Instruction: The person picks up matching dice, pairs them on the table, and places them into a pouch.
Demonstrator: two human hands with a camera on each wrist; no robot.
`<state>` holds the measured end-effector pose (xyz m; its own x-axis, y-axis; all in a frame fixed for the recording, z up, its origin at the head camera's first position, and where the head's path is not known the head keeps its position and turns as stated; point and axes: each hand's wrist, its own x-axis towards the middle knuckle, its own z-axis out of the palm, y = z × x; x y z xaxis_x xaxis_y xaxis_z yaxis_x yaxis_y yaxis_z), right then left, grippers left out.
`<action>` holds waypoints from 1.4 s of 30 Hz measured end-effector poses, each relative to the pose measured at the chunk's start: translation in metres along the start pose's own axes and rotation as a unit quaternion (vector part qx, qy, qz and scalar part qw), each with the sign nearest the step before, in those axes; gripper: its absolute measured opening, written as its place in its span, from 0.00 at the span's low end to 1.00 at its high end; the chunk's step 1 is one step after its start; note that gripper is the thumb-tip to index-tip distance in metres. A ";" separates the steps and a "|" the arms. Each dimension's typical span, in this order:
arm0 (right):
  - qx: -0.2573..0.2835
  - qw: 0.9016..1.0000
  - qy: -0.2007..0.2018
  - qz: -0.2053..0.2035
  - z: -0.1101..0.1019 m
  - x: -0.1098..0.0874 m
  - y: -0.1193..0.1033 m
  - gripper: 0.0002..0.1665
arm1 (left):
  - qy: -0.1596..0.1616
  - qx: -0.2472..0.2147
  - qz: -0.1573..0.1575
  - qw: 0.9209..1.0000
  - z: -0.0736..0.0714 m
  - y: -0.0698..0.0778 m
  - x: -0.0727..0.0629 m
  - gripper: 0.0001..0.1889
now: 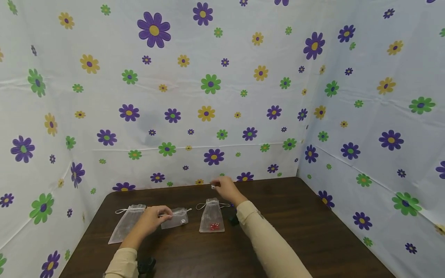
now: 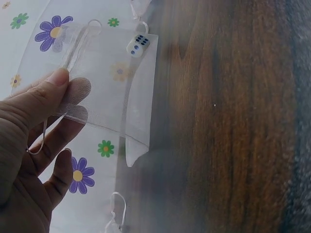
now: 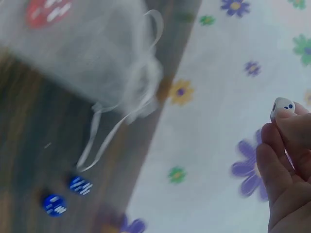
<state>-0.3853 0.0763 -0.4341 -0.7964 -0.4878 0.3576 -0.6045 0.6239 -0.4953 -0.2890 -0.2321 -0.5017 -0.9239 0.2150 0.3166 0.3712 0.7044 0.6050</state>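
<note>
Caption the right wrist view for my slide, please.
Right hand pinching a white die, with two blue dice and a sheer drawstring bag on the table.

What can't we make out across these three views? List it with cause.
Right wrist: pips on the blue dice and red dice, smeared by blur.
Right wrist: lower part of the held white die, covered by the thumb.
Head: that die's pips, too small.
Left wrist: far faces of the bagged white die, turned away; rest of the left hand, cut off by the left edge.
</note>
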 end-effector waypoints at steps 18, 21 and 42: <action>0.013 0.994 0.016 -0.109 0.012 0.024 -0.089 0.13 | 0.002 0.002 0.022 1.000 -0.002 -0.003 -0.001 0.02; 0.003 0.992 0.014 -0.129 0.019 0.024 -0.095 0.13 | 0.005 0.002 0.030 1.000 -0.003 -0.005 -0.001 0.02; -0.065 0.977 -0.155 -0.128 0.073 -0.003 -0.071 0.12 | 0.022 0.003 0.025 0.999 -0.001 -0.005 0.000 0.03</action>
<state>-0.3391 -0.0107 -0.4577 -0.5867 -0.7873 0.1897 -0.7968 0.5193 -0.3089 -0.2907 -0.2356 -0.5040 -0.8989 0.2210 0.3784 0.4168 0.6978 0.5826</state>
